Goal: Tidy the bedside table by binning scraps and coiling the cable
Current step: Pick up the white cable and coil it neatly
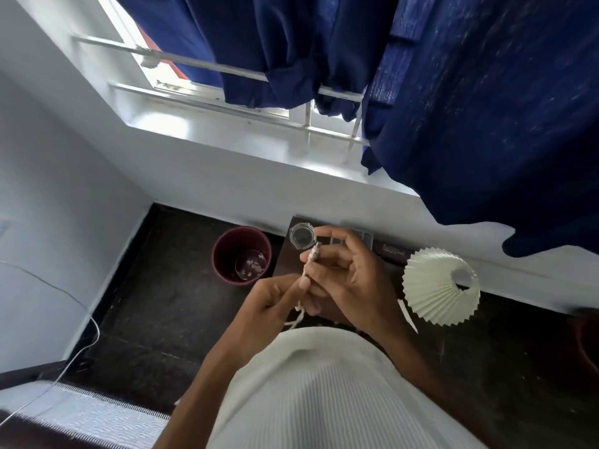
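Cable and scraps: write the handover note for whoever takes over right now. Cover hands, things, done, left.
Right hand: pinches the cable just below its plug.
Left hand: pinches the cable lower down; the rest hangs loose beneath.
Bin: on the floor left of the bedside table, with white scraps inside.
Done: some scraps are binned.
Left: coil the cable. Check the white strip beside the lamp; it may be a scrap.

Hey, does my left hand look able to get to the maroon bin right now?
Likely yes: nothing lies between the left hand and the bin, though it pinches the cable, also held by the right hand.
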A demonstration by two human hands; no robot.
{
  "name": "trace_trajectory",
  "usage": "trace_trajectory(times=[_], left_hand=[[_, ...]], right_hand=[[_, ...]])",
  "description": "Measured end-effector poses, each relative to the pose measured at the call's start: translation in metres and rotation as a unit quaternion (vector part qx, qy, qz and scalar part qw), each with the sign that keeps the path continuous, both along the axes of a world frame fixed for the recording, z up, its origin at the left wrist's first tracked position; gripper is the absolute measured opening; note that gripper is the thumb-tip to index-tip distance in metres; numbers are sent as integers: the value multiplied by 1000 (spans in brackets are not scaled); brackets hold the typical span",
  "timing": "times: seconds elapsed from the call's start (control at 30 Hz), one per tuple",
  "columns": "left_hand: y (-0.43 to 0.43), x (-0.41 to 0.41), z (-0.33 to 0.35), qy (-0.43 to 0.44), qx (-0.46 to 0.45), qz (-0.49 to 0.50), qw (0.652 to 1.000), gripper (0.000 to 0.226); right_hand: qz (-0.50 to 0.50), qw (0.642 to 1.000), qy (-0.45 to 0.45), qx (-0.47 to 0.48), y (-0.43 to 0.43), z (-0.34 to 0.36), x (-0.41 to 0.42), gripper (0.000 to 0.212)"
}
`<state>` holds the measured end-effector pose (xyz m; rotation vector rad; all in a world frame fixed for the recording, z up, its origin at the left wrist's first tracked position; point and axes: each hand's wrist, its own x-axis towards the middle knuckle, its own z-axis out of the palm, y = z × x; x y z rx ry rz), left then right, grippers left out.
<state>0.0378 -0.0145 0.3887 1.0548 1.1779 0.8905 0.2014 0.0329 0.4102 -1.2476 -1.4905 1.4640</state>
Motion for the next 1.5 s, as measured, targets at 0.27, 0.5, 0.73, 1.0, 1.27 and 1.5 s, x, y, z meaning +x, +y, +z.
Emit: trace_trajectory(times=[0.27, 0.5, 0.73, 1.0, 1.27, 1.5], left_hand=[[11, -18, 42, -99, 29, 197, 975, 35], [25, -83, 53, -197, -6, 372, 907, 46], [29, -147, 61, 77, 18, -38, 996, 58], [38, -156, 96, 32, 50, -107, 992, 37], [62, -180, 139, -106, 92, -121, 983, 42], [74, -193, 146, -236, 43, -61, 969, 44]], right_hand=[[252, 963, 6, -92, 0, 10, -24, 63], [148, 967, -96, 181, 7, 22, -47, 16], [209, 908, -224, 288, 34, 44, -83, 15], [104, 946, -198, 234, 38, 54, -115, 19], [154, 973, -173, 14, 23, 12, -123, 10], [-47, 993, -5, 107, -8, 1, -139, 20]])
